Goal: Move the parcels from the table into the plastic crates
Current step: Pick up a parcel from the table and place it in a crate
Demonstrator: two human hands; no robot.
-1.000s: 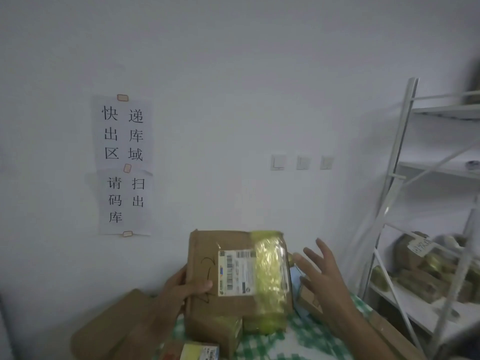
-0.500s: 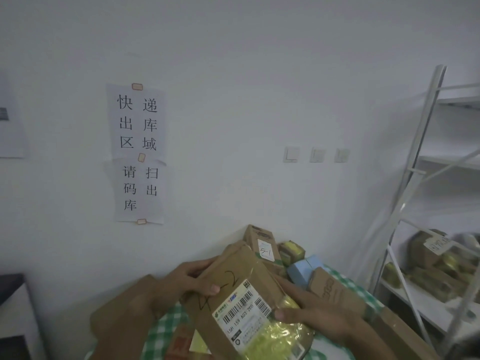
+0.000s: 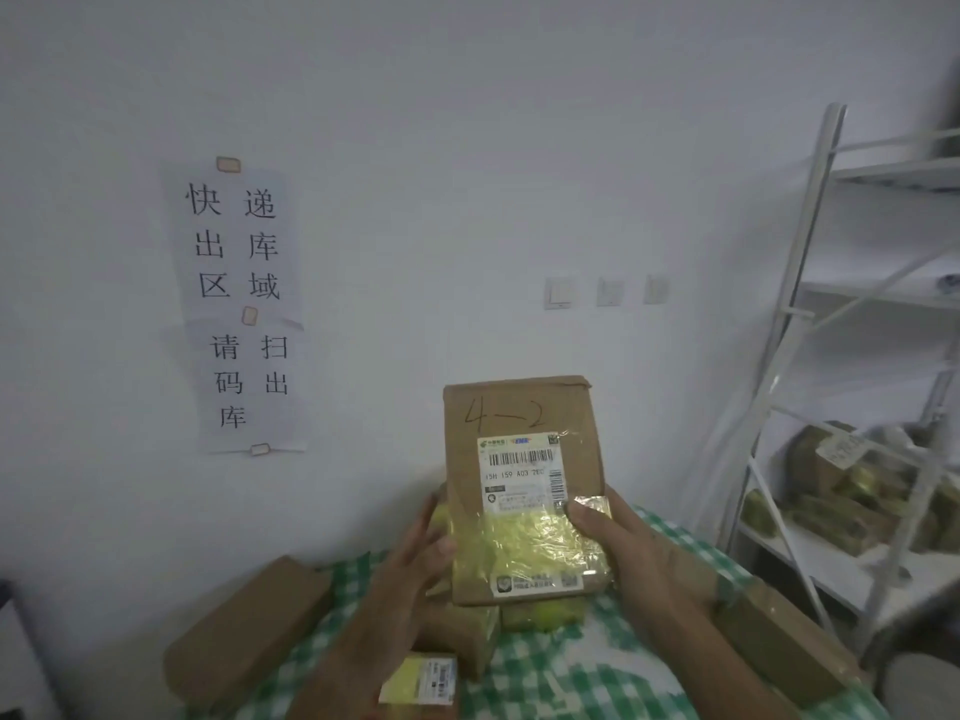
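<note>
A brown cardboard parcel [image 3: 524, 485] is being held upright above the table in the head view, gripped at its lower right edge by the right hand [image 3: 631, 545], whose thumb is lying across the front over the yellow tape. The left hand [image 3: 421, 553] is being kept flat against the parcel's lower left edge, fingers straight, nothing being curled round it. "4—2" is handwritten across the top of the parcel, and a white shipping label with a barcode is being shown beneath it.

Under the held parcel, the table with the green checked cloth [image 3: 597, 672] is being occupied by more parcels: a long brown box [image 3: 249, 631] at the near left, a small box with a yellow label [image 3: 423, 680] near the left forearm, and another brown box [image 3: 784, 641] at the near right. Paper signs [image 3: 239, 304] are being displayed on the far wall at left. At the right, taped parcels are being stored on a white metal shelf rack [image 3: 795, 324].
</note>
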